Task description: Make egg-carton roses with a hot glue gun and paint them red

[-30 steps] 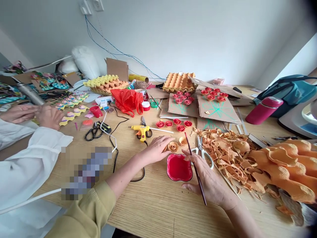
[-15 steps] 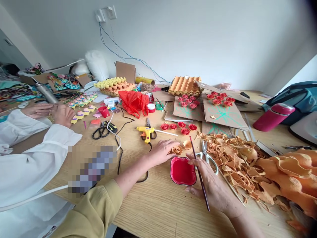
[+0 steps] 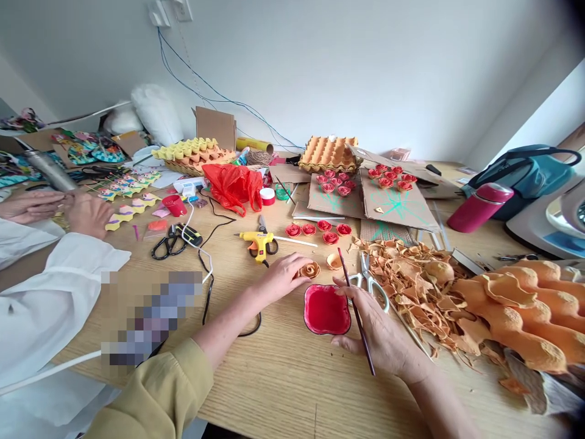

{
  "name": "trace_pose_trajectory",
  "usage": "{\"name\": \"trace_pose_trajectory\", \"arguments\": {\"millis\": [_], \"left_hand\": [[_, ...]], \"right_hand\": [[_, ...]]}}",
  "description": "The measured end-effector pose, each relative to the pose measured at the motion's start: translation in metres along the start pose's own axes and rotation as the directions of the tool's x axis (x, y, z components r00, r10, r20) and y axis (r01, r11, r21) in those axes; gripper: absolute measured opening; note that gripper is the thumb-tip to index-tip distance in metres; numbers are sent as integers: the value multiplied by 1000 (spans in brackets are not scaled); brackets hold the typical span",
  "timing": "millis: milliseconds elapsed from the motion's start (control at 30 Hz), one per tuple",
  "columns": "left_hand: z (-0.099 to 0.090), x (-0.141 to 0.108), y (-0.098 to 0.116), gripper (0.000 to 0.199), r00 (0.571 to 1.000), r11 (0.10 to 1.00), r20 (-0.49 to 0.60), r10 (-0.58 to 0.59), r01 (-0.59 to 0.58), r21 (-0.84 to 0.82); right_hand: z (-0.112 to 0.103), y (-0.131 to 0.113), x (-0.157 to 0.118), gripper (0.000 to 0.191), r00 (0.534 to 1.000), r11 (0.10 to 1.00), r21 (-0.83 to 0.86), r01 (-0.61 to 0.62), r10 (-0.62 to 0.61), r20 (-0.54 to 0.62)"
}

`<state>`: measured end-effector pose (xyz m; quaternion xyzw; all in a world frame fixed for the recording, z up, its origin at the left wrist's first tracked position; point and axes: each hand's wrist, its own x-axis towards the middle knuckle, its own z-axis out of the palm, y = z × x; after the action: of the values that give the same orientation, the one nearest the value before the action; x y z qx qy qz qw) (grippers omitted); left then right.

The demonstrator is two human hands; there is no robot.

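The left hand (image 3: pixel 283 273) is reaching to a plain orange rose (image 3: pixel 311 269) on the table (image 3: pixel 269 378), and its fingers are bending over the left side of the flower; I cannot tell if they are really gripping it. The right hand (image 3: pixel 375 324) is holding a thin dark brush (image 3: pixel 356 311) between the fingers, with the bristle end pointing away from the person. The same hand is also spreading around the right side of a wavy bowl (image 3: pixel 307 314), which is containing red paint (image 3: pixel 328 310); how firmly it is pressing there is not clear.

For working well here, in my judgement, the left fingers should be keeping only a light pressure, because the thin petals are probably bending easily. The bowl should be staying level, and the brush should not be touching the sleeve or the table.

Just behind, an unpainted cup (image 3: pixel 334 262) is standing near the rose, and five red roses (image 3: pixel 330 237) are lying farther back. White-handled scissors (image 3: pixel 382 292) are lying close to the right hand, beside the orange scraps (image 3: pixel 406 277).
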<state>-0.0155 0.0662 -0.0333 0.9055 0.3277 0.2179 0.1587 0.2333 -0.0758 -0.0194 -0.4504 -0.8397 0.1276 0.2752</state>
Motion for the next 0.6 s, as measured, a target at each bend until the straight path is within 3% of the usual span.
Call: {"name": "trace_pose_trajectory", "arguments": {"millis": [300, 600], "left_hand": [[-8, -4, -4, 37, 1000, 989, -2, -27, 27, 146], [-4, -1, -1, 34, 999, 993, -36, -34, 38, 113]], "right_hand": [[-1, -4, 1, 68, 1000, 1000, -14, -19, 19, 17], [2, -3, 4, 63, 997, 993, 91, -80, 80, 4]]}}
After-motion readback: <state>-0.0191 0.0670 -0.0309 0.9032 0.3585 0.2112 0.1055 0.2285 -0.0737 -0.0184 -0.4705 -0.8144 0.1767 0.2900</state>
